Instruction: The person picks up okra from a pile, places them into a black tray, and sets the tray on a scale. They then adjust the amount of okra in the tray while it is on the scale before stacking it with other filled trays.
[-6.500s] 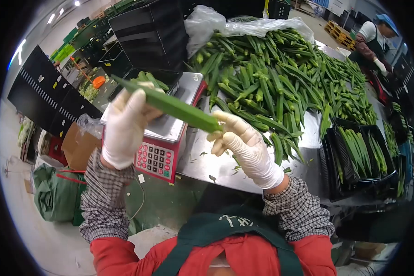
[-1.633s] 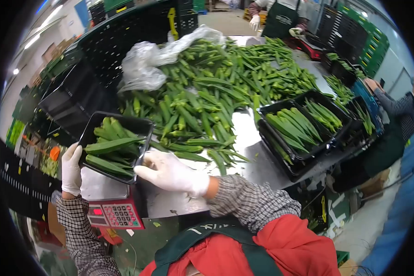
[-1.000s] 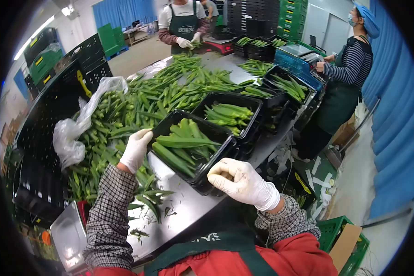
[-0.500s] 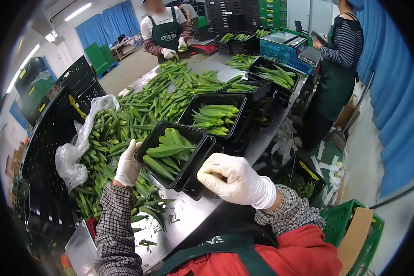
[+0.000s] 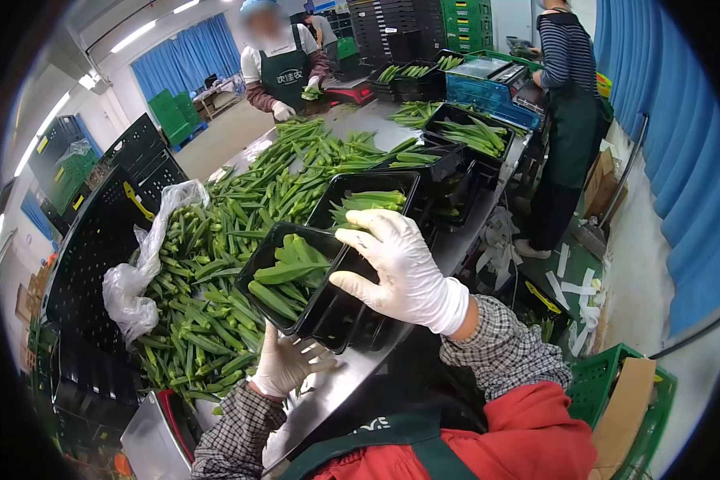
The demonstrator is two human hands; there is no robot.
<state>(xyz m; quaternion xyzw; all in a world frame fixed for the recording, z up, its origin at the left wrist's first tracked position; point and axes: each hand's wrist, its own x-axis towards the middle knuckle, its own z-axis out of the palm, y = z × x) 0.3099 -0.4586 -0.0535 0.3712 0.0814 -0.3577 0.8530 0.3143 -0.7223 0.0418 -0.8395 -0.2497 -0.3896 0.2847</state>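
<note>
Green okra fills part of a black plastic tray [image 5: 313,322], which sits tilted at the near edge of the pile on top of other black trays. My left hand [image 5: 286,362], in a white glove, is just below its near-left corner with fingers spread. Over the right side of this tray hovers my gloved right hand [image 5: 400,276], thumb and fingers apart, with nothing visible between them. Its fingertips overlap a second black tray [image 5: 412,186] of okra behind. Loose okra pods [image 5: 208,340] are heaped to the left of both trays.
A clear plastic bag [image 5: 132,300] lies by a black crate [image 5: 88,264] on the left. Further black okra trays [image 5: 488,120] and a blue machine [image 5: 496,92] stand at the back right. Two people work across and beside the metal table [image 5: 340,384]; a scale [image 5: 154,436] is near-left.
My left hand has dropped from the tray's left side to below its near corner, fingers spreading. My right hand has uncurled and risen over the tray. The person at right has turned away.
</note>
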